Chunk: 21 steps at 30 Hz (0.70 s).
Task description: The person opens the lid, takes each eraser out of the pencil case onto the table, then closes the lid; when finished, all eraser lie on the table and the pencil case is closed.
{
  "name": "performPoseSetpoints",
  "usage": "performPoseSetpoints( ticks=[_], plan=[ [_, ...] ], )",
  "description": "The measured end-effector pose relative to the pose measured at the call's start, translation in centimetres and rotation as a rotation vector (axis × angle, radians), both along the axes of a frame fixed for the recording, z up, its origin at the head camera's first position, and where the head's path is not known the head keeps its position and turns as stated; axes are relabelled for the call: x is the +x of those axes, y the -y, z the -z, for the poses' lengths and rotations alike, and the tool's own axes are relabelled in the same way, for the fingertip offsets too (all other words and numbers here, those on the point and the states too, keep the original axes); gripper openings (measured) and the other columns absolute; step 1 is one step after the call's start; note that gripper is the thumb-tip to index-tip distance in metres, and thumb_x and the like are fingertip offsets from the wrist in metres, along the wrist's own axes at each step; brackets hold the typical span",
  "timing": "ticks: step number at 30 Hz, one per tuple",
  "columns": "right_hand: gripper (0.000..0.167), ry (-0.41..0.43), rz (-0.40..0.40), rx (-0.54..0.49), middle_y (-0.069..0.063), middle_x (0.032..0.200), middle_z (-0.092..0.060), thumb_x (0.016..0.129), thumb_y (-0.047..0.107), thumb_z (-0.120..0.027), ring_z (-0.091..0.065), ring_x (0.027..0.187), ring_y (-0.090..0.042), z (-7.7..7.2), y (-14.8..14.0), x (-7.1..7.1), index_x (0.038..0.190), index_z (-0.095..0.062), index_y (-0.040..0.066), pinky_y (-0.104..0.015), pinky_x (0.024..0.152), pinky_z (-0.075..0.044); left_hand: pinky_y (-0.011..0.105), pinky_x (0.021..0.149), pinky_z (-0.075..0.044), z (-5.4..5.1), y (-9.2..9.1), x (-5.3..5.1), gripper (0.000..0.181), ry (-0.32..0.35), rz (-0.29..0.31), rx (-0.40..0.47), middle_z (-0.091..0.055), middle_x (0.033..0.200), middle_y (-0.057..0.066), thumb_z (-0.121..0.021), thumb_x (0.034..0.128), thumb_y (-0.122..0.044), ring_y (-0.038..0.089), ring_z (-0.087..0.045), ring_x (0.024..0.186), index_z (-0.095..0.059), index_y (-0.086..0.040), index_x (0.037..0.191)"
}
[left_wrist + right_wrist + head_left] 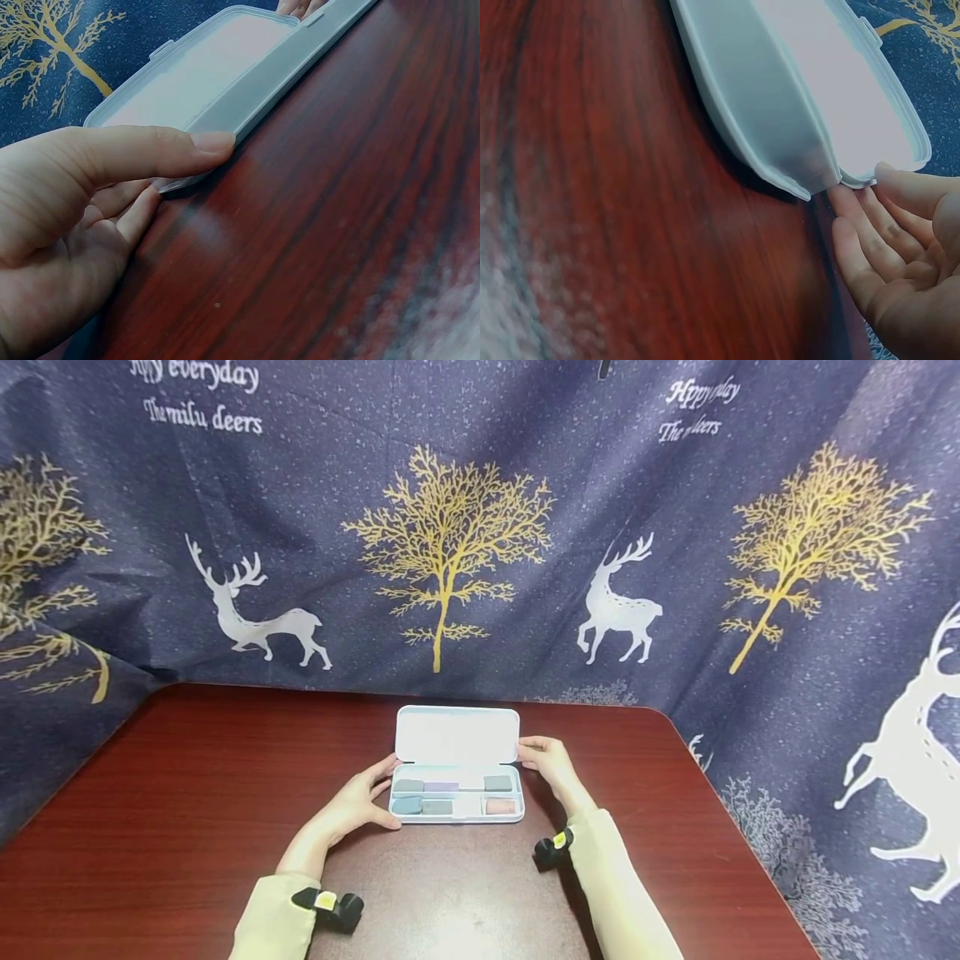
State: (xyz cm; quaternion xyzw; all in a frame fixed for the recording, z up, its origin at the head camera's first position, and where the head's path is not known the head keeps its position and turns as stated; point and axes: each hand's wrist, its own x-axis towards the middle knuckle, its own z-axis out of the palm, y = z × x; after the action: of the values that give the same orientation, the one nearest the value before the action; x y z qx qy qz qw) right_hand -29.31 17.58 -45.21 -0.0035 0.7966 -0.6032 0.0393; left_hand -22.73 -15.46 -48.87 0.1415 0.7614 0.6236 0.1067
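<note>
A pale, flat case (457, 819) lies with its lid (457, 735) raised at the back. Several grey, blue and purple blocks and a pinkish one (500, 807) sit in its compartments. My left hand (358, 802) grips the case's left end, its thumb (214, 142) on the front corner and its fingers around the side. At the right end, my right hand (551, 767) holds the lid's lower corner near the hinge; in the right wrist view its thumb (900, 184) is on the lid's rim (919, 142) and the fingers are bent below it.
The case stands on a reddish-brown wooden table (247, 752), towards its back edge. Behind hangs a dark blue cloth (322, 485) with gold trees and white deer. Black wrist cameras (348, 912) are strapped over both pale sleeves (273, 918).
</note>
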Motion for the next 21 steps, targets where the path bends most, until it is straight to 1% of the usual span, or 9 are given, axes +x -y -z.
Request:
performPoseSetpoints(
  ticks=[2, 7, 10, 14, 18, 21],
  plan=[
    [0.032, -0.004, 0.005, -0.002, -0.024, 0.105, -0.071, 0.094, 0.007, -0.061, -0.07, 0.083, -0.013, 0.9, -0.2, -0.5, 0.117, -0.062, -0.014, -0.038, 0.09, -0.061, 0.044, 0.117, -0.034, -0.1, 0.0, 0.1, 0.115, 0.003, -0.002, 0.0, -0.03, 0.152, 0.032, -0.081, 0.0567, 0.013, 0.044, -0.028, 0.144, -0.018, 0.008, 0.152],
    [0.031, -0.019, 0.004, 0.016, -0.021, 0.099, -0.072, 0.092, 0.008, -0.062, -0.07, 0.082, -0.013, 0.8, -0.4, -0.3, 0.114, -0.064, -0.013, -0.037, 0.088, -0.062, 0.044, 0.117, -0.034, -0.3, -0.1, 0.2, 0.114, 0.006, -0.007, -0.004, -0.03, 0.152, 0.032, -0.081, 0.0573, 0.013, 0.044, -0.028, 0.144, -0.018, 0.008, 0.152],
    [0.029, -0.034, 0.026, 0.048, -0.019, 0.097, -0.073, 0.091, 0.01, -0.065, -0.07, 0.082, -0.014, 0.7, -0.5, -0.3, 0.112, -0.066, -0.01, -0.035, 0.086, -0.062, 0.044, 0.117, -0.033, -0.3, -0.1, 0.2, 0.113, -0.003, -0.002, -0.01, -0.03, 0.152, 0.032, -0.081, 0.0579, 0.012, 0.045, -0.028, 0.143, -0.018, 0.009, 0.152],
    [0.026, -0.078, 0.064, 0.093, -0.02, 0.096, -0.074, 0.089, 0.011, -0.068, -0.072, 0.085, -0.019, 0.2, -0.5, -0.1, 0.108, -0.069, -0.006, -0.034, 0.082, -0.062, 0.044, 0.117, -0.033, -0.3, -0.1, 0.2, 0.114, -0.007, -0.001, -0.019, -0.03, 0.152, 0.032, -0.082, 0.0582, 0.012, 0.045, -0.028, 0.143, -0.018, 0.009, 0.152],
    [0.024, -0.13, 0.086, 0.105, -0.021, 0.095, -0.073, 0.088, 0.009, -0.068, -0.072, 0.088, -0.028, -0.7, -0.3, 0.3, 0.106, -0.069, -0.007, -0.039, 0.081, -0.062, 0.043, 0.117, -0.034, -0.3, -0.1, 0.2, 0.114, 0.005, -0.009, -0.014, -0.029, 0.153, 0.032, -0.082, 0.058, 0.012, 0.043, -0.027, 0.144, -0.018, 0.008, 0.152],
    [0.024, -0.152, 0.086, 0.094, -0.021, 0.093, -0.073, 0.087, 0.008, -0.069, -0.072, 0.083, -0.026, -1.5, 0.1, 0.5, 0.105, -0.069, -0.008, -0.041, 0.081, -0.062, 0.044, 0.117, -0.034, -0.4, 0.0, 0.2, 0.114, -0.005, -0.002, -0.014, -0.028, 0.153, 0.033, -0.081, 0.0584, 0.012, 0.044, -0.026, 0.144, -0.016, 0.01, 0.152]
  ],
)
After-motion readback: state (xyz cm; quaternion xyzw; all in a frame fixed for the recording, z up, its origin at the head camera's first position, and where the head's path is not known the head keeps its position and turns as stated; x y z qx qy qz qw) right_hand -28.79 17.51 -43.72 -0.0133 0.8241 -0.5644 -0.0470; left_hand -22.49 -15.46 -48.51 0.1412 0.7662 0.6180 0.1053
